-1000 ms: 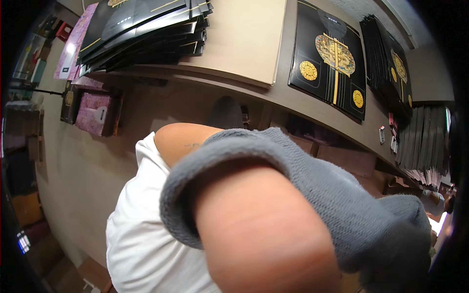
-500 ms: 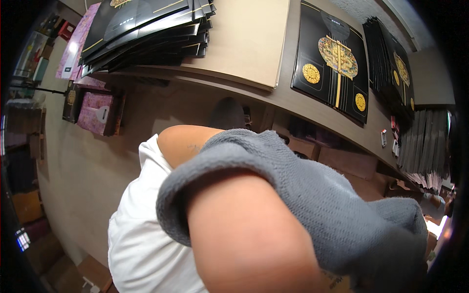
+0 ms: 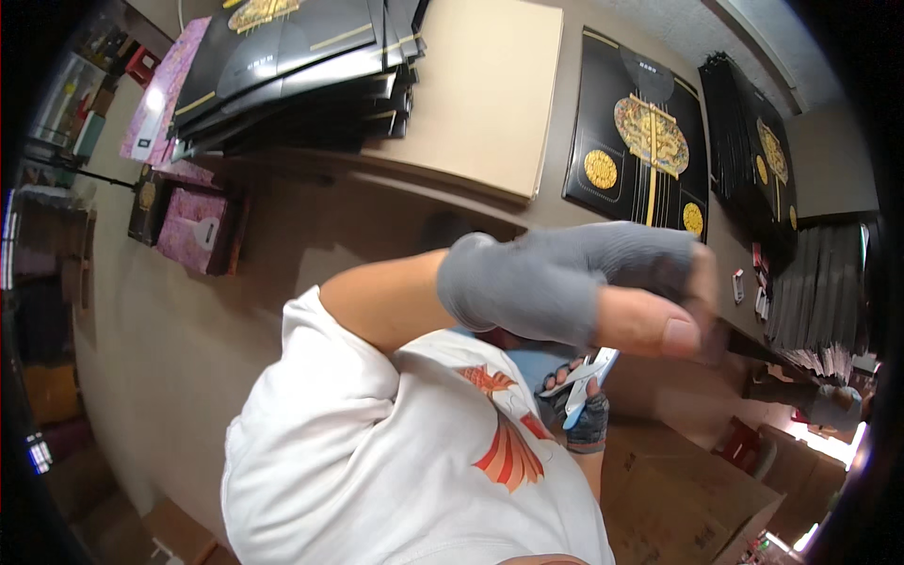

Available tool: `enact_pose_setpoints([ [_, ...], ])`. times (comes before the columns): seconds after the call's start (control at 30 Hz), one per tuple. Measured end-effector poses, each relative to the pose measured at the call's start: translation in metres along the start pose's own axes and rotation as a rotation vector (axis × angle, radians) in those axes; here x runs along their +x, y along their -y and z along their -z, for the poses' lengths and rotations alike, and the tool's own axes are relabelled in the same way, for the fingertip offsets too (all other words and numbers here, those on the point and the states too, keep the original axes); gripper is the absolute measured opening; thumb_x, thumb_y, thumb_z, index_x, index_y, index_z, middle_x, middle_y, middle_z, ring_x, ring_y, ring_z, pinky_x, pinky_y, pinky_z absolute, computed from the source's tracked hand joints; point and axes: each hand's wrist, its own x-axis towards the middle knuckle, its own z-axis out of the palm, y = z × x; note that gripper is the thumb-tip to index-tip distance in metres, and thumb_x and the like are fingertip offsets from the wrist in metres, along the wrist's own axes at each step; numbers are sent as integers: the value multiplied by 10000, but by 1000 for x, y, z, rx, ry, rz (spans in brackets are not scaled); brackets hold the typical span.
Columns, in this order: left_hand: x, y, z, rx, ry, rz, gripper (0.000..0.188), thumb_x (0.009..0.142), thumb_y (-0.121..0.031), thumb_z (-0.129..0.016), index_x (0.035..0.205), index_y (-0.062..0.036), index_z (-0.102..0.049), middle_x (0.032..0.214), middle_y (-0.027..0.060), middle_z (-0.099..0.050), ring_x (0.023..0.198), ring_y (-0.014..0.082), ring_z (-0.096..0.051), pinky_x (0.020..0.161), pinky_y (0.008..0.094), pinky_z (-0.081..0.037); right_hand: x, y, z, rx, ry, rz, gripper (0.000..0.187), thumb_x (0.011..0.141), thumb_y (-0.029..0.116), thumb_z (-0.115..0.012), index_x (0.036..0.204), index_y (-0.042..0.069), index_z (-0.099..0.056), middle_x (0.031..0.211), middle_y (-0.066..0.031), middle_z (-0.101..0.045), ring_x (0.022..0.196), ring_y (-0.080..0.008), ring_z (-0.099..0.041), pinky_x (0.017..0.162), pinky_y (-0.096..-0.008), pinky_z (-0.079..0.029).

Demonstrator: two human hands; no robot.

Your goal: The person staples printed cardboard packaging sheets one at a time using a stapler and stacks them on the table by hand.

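Note:
In front of my torso, my left hand (image 3: 593, 282) reaches rightward in a grey fingerless glove. Its thumb is stretched out and the fingers curl toward it, but motion smears the fingertips, so whether they hold anything is unclear. Beyond and below it, my right hand (image 3: 584, 405), also gloved, has its fingers wrapped round a light-blue and silver plier-like hand tool (image 3: 597, 363). The left hand partly hides that tool. Nearest above my left hand lies a flat black package (image 3: 595, 89) with a gold lute picture, its lower edge covered by the glove.
A fanned stack of black packages (image 3: 282, 89) sits at the table's upper left, beside beige board sheets (image 3: 480, 104). Another black stack (image 3: 739, 141) stands upper right, above dark upright sheets (image 3: 815, 282). Pink boxes (image 3: 193, 226) are at left, and a cardboard box (image 3: 687, 499) lower right.
The gloved arm that filled the foreground has dropped away. My left hand now shows in full, and my right hand with the plier-like tool has come into sight. The view has shifted slightly.

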Motion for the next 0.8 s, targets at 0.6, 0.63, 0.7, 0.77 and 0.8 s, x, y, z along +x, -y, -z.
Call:
enact_pose_setpoints([
  [0.6,-42,108,88,2013,-156,272,856,757,-388,-716,1364,104,-366,1433,336,-316,1361,466,-292,1120,505,-246,1,-13,-14,201,-116,-70,480,777,220,-692,1174,74,-464,1028,-145,-570,1015,-328,-576,934,-475,-471],
  [0.63,-40,108,89,2016,-157,250,864,766,-416,-702,1367,105,-364,1434,343,-311,1363,470,-288,1117,513,-245,2,-14,-11,201,-116,-78,482,778,220,-689,1178,75,-462,1026,-144,-570,1012,-325,-578,933,-472,-472],
  [0.7,-35,106,92,2021,-159,229,873,775,-444,-688,1369,106,-363,1434,350,-306,1364,474,-285,1113,520,-244,2,-14,-12,200,-112,-88,483,779,221,-687,1181,75,-460,1023,-143,-570,1010,-323,-580,931,-469,-474],
  [0.77,-28,106,95,2073,-216,209,899,782,-519,-646,1370,103,-372,1431,354,-314,1362,478,-286,1111,540,-228,1,-12,-16,185,-111,-105,486,779,219,-691,1179,74,-458,1029,-146,-570,1017,-320,-582,930,-469,-480],
  [0.8,-25,106,97,2075,-215,207,899,782,-519,-646,1370,103,-372,1431,354,-314,1362,478,-286,1111,540,-228,2,-11,-15,185,-109,-104,486,779,219,-691,1179,74,-458,1029,-146,-570,1017,-320,-582,930,-469,-480],
])
